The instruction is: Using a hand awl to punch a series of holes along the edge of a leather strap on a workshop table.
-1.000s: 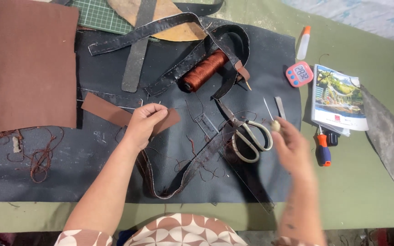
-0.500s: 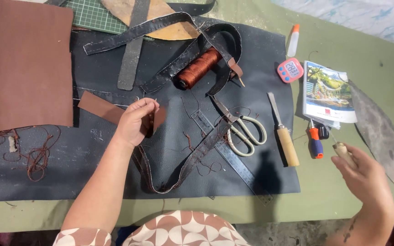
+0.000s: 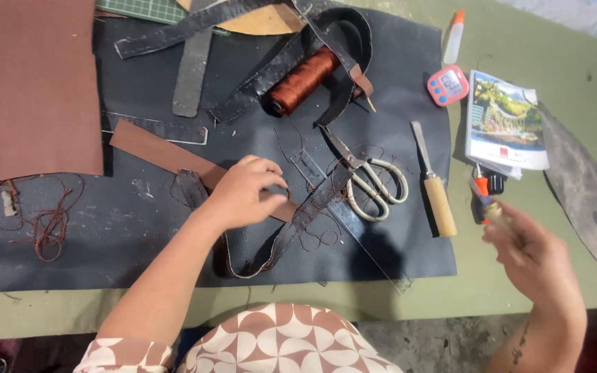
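L hand (image 3: 247, 193) pinching brown leather strip (image 3: 167, 152), R hand (image 3: 530, 259) gripping small tool (image 3: 486, 200)

Matt dark leather strap (image 3: 312, 214), glossy metal scissors (image 3: 367, 176), smooth wooden knife handle (image 3: 441, 205)

The left hand (image 3: 247, 193) lies palm down, forearm reaching in from below, fingers curled with their tips pressed downward. The right hand (image 3: 530, 259) is raised off to the right, blurred, its fingers pinched together, wrist bent, a tattoo showing on the forearm
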